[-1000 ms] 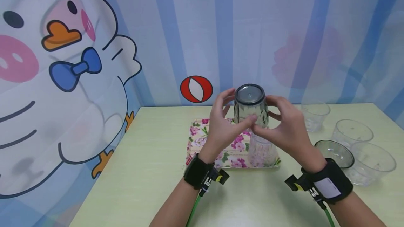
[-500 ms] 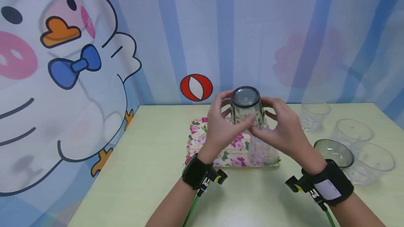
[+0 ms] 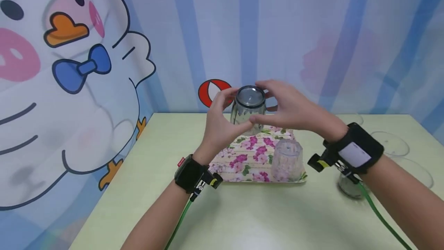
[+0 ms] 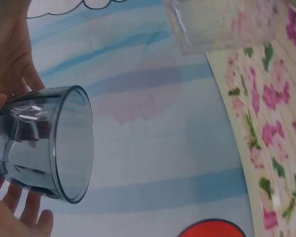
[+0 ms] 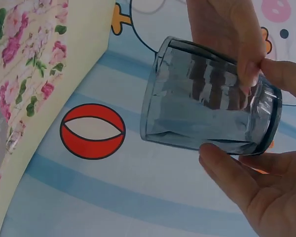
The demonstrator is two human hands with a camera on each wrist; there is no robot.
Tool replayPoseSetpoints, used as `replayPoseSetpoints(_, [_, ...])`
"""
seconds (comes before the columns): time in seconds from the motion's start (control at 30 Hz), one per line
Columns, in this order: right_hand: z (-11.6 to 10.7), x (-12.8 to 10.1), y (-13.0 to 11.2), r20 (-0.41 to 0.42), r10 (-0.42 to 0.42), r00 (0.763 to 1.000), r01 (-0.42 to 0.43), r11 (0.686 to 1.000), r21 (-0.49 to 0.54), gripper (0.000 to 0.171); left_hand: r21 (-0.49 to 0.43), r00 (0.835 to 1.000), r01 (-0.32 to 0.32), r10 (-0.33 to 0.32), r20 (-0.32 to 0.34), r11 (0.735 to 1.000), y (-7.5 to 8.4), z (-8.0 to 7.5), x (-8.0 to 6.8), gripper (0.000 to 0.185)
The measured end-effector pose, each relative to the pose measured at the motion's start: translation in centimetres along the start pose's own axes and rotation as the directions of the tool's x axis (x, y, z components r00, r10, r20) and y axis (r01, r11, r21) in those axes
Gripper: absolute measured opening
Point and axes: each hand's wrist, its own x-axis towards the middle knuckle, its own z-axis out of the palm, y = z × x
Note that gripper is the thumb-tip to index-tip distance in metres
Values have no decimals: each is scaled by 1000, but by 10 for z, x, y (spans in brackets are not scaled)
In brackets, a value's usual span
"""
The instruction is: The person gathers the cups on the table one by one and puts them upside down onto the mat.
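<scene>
Both hands hold a smoky grey faceted drinking glass [image 3: 249, 115], base up, in the air above the back of the floral tray [image 3: 225, 174]. My left hand [image 3: 222, 124] grips its left side, and my right hand [image 3: 289, 107] grips the right side, fingers behind and thumbs in front. Seen from the left wrist, the glass [image 4: 27, 143] turns its open rim towards the tray side. In the right wrist view fingers surround the same glass [image 5: 202, 113] near its base. A clear glass [image 3: 287, 161] stands base up on the tray's right front part.
At the right of the table, a smoky glass [image 3: 351, 186] is partly hidden by my right forearm. Several clear cups stand behind it, such as one with a thin round rim [image 3: 407, 150]. A printed cloth [image 3: 284, 30] hangs behind the table.
Both hands have carried the smoky glass left and slightly up, from behind the clear glass to further left over the tray. My right forearm now covers more of the cups at the right.
</scene>
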Motion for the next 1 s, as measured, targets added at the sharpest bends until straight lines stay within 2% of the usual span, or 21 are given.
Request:
replayPoseSetpoints(0.13, [7, 23, -1, 69, 8, 998, -5, 999, -44, 67, 70, 1000, 29, -30, 11, 997, -12, -8, 0, 65])
replayPoseSetpoints(0.37, [26, 54, 1, 108, 76, 991, -67, 994, -89, 56, 63, 988, 144, -146, 38, 988, -42, -18, 5, 64])
replayPoseSetpoints(0.53, [44, 77, 7, 133, 145, 980, -131, 986, -106, 46, 73, 970, 229, -234, 69, 971, -66, -24, 6, 68])
replayPoseSetpoints(0.73, [68, 100, 22, 165, 217, 962, -209, 976, -61, 32, 84, 947, 295, -303, 109, 952, -93, -27, 2, 70])
replayPoseSetpoints(1.0, [107, 120, 36, 164, 256, 953, -252, 967, -50, 30, 98, 908, 392, -402, 117, 915, -121, -27, -5, 65])
